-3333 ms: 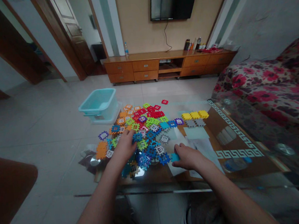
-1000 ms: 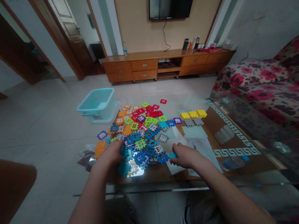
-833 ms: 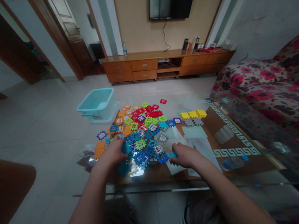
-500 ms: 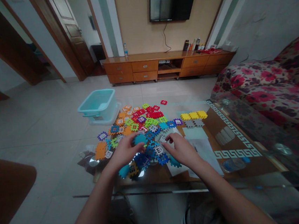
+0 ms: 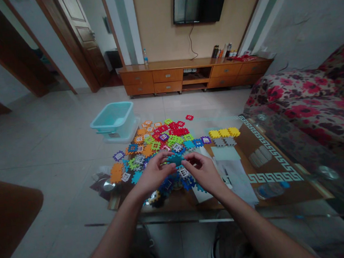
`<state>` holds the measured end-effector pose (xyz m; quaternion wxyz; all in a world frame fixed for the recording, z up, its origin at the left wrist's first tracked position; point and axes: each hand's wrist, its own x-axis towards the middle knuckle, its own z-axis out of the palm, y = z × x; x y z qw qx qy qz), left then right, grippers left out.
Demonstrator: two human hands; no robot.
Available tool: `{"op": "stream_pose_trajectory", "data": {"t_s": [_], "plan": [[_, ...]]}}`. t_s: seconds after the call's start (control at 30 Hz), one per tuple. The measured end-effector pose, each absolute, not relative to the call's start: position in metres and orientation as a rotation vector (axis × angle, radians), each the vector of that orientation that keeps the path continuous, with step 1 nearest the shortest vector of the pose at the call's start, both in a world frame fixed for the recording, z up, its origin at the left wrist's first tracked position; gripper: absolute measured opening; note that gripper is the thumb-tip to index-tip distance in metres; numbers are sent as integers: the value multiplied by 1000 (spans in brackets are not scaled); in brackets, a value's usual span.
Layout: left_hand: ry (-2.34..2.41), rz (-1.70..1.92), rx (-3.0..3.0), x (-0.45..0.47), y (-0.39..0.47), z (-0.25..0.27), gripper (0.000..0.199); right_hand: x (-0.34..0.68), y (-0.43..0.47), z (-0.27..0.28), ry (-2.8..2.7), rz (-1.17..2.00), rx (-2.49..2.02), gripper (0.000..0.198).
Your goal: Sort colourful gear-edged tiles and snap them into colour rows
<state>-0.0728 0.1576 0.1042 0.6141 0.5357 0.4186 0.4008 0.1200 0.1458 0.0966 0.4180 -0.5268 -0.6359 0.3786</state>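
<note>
Between my two hands is a teal interlocking plastic tile with a notched edge, held above the heap on the glass table. My left hand pinches its left side, thumb below and fingers behind. On the right side, the fingertips of my right hand close on its edge. Beneath and around them lie blue tiles, a white window piece and green tiles. Red tiles form the far part of the heap, and orange tiles lie to the left.
Yellow tiles and grey tiles are stacked at the back right. White papers and a plastic bottle lie on the glass table. A light-blue bin stands beyond the table's left. A flowered sofa is at right.
My left hand has brought the teal tile to the right and slightly up or back. My right hand has moved left and now grips it too.
</note>
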Motion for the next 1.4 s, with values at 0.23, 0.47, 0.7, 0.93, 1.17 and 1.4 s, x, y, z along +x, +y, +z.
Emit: {"op": "stream_pose_trajectory", "data": {"t_s": [0.23, 0.47, 0.7, 0.93, 1.17, 1.4], "plan": [[1049, 1063, 1456, -70, 164, 100, 25, 123, 136, 103, -1842, 503, -1254, 17], [1014, 1034, 1354, -66, 161, 102, 13, 120, 134, 103, -1817, 416, -1173, 16], [1096, 1126, 1655, -70, 160, 104, 19, 122, 138, 100, -1774, 331, -1038, 14], [998, 955, 1344, -72, 157, 118, 20, 124, 144, 110, -1429, 1013, -1134, 19], [881, 930, 1126, -72, 154, 118, 23, 129, 144, 114, -1195, 1437, -1142, 33], [821, 904, 1046, -74, 154, 115, 28, 130, 140, 114, -1120, 1586, -1052, 33]]}}
